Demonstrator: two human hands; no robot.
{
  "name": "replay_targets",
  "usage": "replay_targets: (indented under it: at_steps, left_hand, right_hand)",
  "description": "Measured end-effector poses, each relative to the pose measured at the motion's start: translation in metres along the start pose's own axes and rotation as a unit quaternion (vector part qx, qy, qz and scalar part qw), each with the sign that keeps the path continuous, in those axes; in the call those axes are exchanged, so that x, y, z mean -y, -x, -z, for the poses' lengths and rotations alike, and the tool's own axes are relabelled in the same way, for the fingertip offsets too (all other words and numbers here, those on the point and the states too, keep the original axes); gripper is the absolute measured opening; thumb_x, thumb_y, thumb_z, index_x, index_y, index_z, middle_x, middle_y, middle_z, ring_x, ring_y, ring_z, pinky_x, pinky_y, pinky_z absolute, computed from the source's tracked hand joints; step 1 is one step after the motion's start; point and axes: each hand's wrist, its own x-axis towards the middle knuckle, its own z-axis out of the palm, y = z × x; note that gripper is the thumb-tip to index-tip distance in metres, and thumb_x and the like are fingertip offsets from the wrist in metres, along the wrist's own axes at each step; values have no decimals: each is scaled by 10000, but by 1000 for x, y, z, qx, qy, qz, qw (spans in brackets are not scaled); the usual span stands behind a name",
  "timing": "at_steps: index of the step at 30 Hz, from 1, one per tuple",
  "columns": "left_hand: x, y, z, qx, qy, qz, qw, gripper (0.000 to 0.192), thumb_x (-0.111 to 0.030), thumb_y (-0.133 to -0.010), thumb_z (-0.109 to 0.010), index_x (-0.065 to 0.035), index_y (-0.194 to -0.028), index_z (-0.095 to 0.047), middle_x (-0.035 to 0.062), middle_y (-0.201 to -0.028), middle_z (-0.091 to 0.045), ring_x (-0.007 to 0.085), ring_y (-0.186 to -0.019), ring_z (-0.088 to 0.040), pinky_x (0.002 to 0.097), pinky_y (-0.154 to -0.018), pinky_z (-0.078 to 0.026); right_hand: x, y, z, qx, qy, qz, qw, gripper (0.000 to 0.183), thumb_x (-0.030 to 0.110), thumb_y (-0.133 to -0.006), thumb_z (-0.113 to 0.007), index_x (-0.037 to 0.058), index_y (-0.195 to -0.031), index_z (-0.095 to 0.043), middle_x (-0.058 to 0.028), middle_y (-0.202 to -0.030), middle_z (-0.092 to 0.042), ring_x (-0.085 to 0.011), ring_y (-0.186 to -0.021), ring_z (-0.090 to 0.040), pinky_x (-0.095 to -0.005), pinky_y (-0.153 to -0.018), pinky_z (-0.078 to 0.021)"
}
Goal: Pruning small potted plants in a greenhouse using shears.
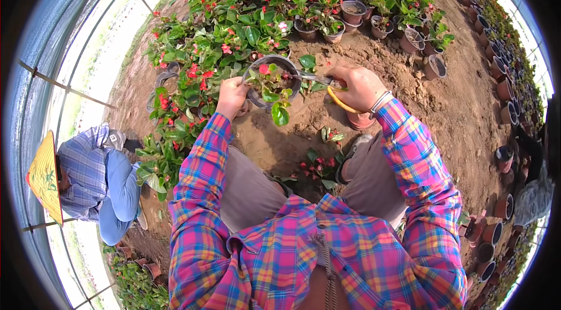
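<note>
My left hand [233, 96] grips the left rim of a dark plastic flowerpot [284, 62], which is tipped so its mouth faces me. In it grows a begonia [272, 86] with green leaves and a red flower. My right hand [360, 88] holds yellow-handled scissors [338, 99]. Their metal blades reach the pot's right rim, among or beside the stems; how far apart the blades are is unclear. Below my right hand stands a reddish pot [360, 120]. Cut-off leaves and red flowers [322, 167] lie on the soil between my feet.
Dense potted begonias [245, 25] fill the ground ahead and to the left. A tilted pot [434, 67] sits on bare soil [442, 134] at the right. Rows of pots [497, 66] line the far right. A person in a straw hat [46, 178] crouches at the left.
</note>
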Motion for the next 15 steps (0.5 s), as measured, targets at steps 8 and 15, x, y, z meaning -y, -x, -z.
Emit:
replay_targets:
  at_steps: [8,15]
  left_hand:
    - [-12,3,-1,10,5,-2,1000,204,-155,-832,-590,-35,-666,-600,-34,-503,-457,52,-455,-434,246,-409,-322]
    - [0,22,90,-141,-73,100,982,239,-215,-756,-595,10,-681,-624,58,-574,-579,141,-521,-576,278,-511,-482]
  right_hand:
    - [2,8,-6,-1,92,-4,996,287,290,-742,-633,133,-982,-623,-125,-733,-626,-318,-703,-613,-412,-617,-490]
    - [-5,6,9,-29,-14,-38,999,357,273,-724,-700,98,-1026,-621,-130,-705,-624,-294,-647,-617,-365,-584,-476]
